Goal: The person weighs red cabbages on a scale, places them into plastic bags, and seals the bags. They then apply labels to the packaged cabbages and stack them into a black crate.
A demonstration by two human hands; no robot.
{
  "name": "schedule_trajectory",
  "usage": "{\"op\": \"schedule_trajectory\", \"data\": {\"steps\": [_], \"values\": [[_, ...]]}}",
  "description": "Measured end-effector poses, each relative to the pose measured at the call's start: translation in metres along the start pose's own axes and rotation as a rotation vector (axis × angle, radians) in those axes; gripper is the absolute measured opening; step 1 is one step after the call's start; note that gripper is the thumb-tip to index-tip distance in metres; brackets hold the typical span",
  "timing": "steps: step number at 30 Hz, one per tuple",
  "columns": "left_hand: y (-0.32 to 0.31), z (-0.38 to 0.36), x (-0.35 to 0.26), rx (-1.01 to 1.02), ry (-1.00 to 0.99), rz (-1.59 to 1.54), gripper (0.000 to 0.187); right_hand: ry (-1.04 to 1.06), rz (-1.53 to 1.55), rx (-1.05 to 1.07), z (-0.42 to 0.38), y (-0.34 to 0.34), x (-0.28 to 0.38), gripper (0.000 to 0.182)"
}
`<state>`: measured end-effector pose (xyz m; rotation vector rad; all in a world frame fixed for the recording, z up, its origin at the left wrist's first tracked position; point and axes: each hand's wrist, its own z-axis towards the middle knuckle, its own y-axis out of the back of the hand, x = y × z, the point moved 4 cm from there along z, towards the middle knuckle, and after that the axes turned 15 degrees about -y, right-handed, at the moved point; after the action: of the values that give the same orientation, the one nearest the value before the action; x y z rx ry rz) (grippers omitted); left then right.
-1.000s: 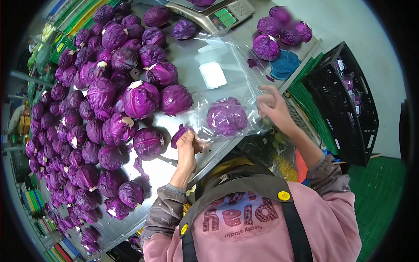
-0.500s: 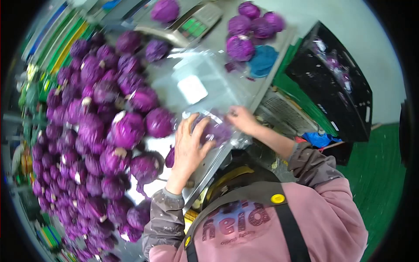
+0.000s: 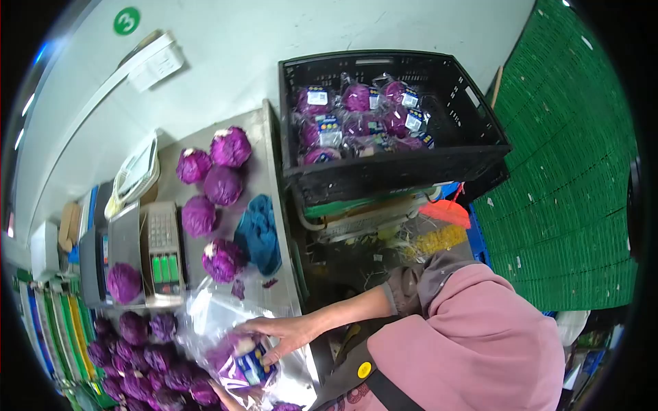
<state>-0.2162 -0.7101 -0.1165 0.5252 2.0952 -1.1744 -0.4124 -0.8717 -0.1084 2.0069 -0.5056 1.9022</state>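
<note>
A red cabbage (image 3: 223, 355) in a clear plastic bag (image 3: 200, 316) with a dark blue printed label (image 3: 255, 363) lies low in the view, at the worktop's near edge. My right hand (image 3: 286, 334) grips it from above, thumb and fingers over the plastic beside the label. Below it, my left hand (image 3: 226, 397) shows only in part at the bottom edge, against the underside of the cabbage; most of its fingers are hidden. Loose red cabbages (image 3: 147, 363) are heaped on the left, close to the bag.
A black crate (image 3: 397, 179) holds several bagged, labelled cabbages. On the steel worktop (image 3: 257, 137) are several loose cabbages (image 3: 223, 185), a blue cloth (image 3: 259, 236) and a scale (image 3: 163, 246) with green displays. A green slatted surface (image 3: 562, 171) lies on the right.
My view has turned right, bringing the whole crate into sight. Earlier both hands were at the bagged cabbage, with the right at its far side; now the right lies over it and its label shows.
</note>
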Motion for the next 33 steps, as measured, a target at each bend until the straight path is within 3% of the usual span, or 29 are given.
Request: {"op": "schedule_trajectory", "data": {"steps": [3, 5, 6, 7, 8, 9, 11, 12, 13, 14, 15, 16, 18, 19, 20, 21, 22, 23, 24, 27, 28, 29, 30, 31, 32, 33], "values": [[-0.141, 0.034, 0.004, 0.351, 0.058, -0.083, 0.076, -0.240, 0.563, -0.011, -0.025, 0.093, 0.040, 0.067], [-0.228, 0.045, 0.019, 0.552, 0.050, -0.052, 0.076, -0.143, 0.988, -0.081, -0.049, 0.158, 0.042, 0.059], [-0.265, 0.048, 0.029, 0.608, 0.009, 0.018, 0.079, -0.096, 1.138, -0.313, -0.073, 0.189, 0.059, 0.055], [-0.302, 0.051, 0.039, 0.662, -0.036, 0.088, 0.084, 0.008, 1.295, -0.159, -0.091, 0.227, 0.049, 0.053], [-0.304, 0.063, 0.048, 0.649, -0.103, 0.261, 0.096, 0.053, 1.249, -0.481, -0.117, 0.263, 0.066, 0.052], [-0.307, 0.073, 0.054, 0.603, -0.132, 0.390, 0.091, 0.059, 0.974, -0.693, -0.141, 0.307, 0.072, 0.049], [-0.282, 0.099, 0.065, 0.471, 0.014, 0.412, 0.076, -0.244, -0.703, -1.177, -0.194, 0.386, 0.087, 0.044], [-0.272, 0.107, 0.068, 0.430, 0.039, 0.431, 0.067, -0.462, -0.994, -1.227, -0.220, 0.407, 0.097, 0.042], [-0.261, 0.115, 0.067, 0.365, 0.053, 0.448, 0.058, -0.346, -1.326, -1.471, -0.248, 0.430, 0.098, 0.032], [-0.245, 0.122, 0.067, 0.293, 0.050, 0.463, 0.045, -0.316, -0.767, -1.380, -0.263, 0.457, 0.084, 0.035], [-0.225, 0.129, 0.069, 0.217, 0.035, 0.499, 0.038, -0.037, 0.112, -1.282, -0.281, 0.483, 0.069, 0.039], [-0.212, 0.133, 0.068, 0.164, 0.033, 0.526, 0.035, 0.120, 0.670, -1.296, -0.300, 0.507, 0.053, 0.043], [-0.191, 0.132, 0.064, 0.055, 0.032, 0.552, 0.032, -0.020, 0.763, -1.430, -0.369, 0.592, -0.011, 0.049], [-0.184, 0.129, 0.061, 0.000, 0.028, 0.561, 0.032, 0.023, 0.727, -1.421, -0.395, 0.623, -0.033, 0.051], [-0.179, 0.127, 0.058, -0.032, 0.019, 0.579, 0.032, -0.020, 0.799, -1.548, -0.418, 0.654, -0.060, 0.056], [-0.173, 0.123, 0.056, -0.047, 0.020, 0.601, 0.032, -0.196, 0.789, -1.476, -0.430, 0.676, -0.081, 0.063], [-0.164, 0.119, 0.054, -0.043, -0.020, 0.607, 0.032, -0.420, 0.622, -1.828, -0.450, 0.694, -0.112, 0.068], [-0.154, 0.113, 0.053, -0.080, -0.027, 0.605, 0.032, -0.499, 0.677, -1.539, -0.452, 0.691, -0.119, 0.070], [-0.146, 0.108, 0.050, -0.076, -0.047, 0.676, 0.031, -0.607, 0.660, -1.525, -0.458, 0.696, -0.123, 0.068], [-0.109, 0.090, 0.051, -0.122, -0.066, 0.788, 0.031, -1.194, 0.453, -1.840, -0.423, 0.692, -0.067, 0.062], [-0.088, 0.083, 0.056, -0.120, -0.058, 0.964, 0.034, -1.385, 0.301, -1.910, -0.392, 0.679, -0.034, 0.061], [-0.069, 0.076, 0.058, -0.115, -0.047, 1.139, 0.037, -1.310, -0.330, -1.891, -0.399, 0.696, -0.028, 0.060], [-0.052, 0.066, 0.059, -0.123, -0.050, 1.131, 0.037, -1.168, -0.939, -1.780, -0.392, 0.705, -0.018, 0.059], [-0.039, 0.057, 0.059, -0.041, -0.095, 1.327, 0.043, -0.961, -1.508, -1.579, -0.380, 0.721, -0.013, 0.059], [-0.034, 0.048, 0.059, 0.044, -0.142, 1.523, 0.050, -0.688, -1.378, -1.562, -0.354, 0.745, -0.005, 0.054], [-0.030, 0.041, 0.061, 0.036, -0.147, 1.516, 0.050, -0.427, -1.240, -1.526, -0.319, 0.773, 0.006, 0.050]]}}
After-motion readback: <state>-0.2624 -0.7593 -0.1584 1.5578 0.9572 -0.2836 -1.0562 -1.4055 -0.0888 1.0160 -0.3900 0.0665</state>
